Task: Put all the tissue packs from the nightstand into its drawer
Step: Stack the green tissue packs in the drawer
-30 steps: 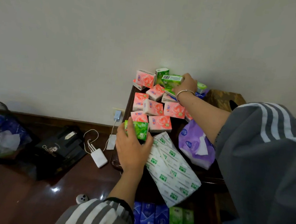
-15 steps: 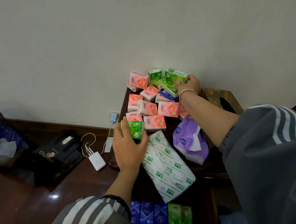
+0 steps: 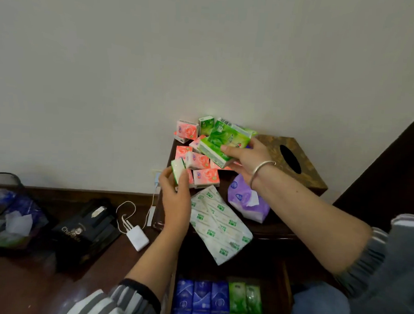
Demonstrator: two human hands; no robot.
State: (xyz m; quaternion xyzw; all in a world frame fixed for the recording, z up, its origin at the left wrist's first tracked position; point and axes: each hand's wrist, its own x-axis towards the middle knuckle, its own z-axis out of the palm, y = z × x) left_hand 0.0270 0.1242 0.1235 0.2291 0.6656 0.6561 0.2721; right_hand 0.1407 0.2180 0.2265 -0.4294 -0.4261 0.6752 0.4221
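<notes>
- A plain pale wall [image 3: 158, 56] fills the far part of the scene; under it lies a dark, shiny wooden floor [image 3: 24, 279].
- On the floor at the left stand a waste bin [image 3: 6, 212] with paper inside, a black box [image 3: 85, 227] and a white charger [image 3: 137, 237] with its cable.
- The dark nightstand [image 3: 279, 230] stands against the wall. On it are a brown tissue box [image 3: 313, 178] at the right, a purple pack [image 3: 246, 203] and a long white pack with green print [image 3: 219, 223].
- Pink tissue packs [image 3: 206, 177] lie in a loose heap on the far left part of the top.
- The drawer [image 3: 286, 295] is open at the near edge — blue packs [image 3: 202, 295] and green packs [image 3: 246, 297] stand in neat rows inside.
- The left hand [image 3: 176, 201] pinches one small green pack [image 3: 178, 169] just above the pink ones.
- The right hand [image 3: 247, 159], with a bracelet [image 3: 261, 170], grips a bunch of green packs [image 3: 224, 141] — lifted over the heap.
</notes>
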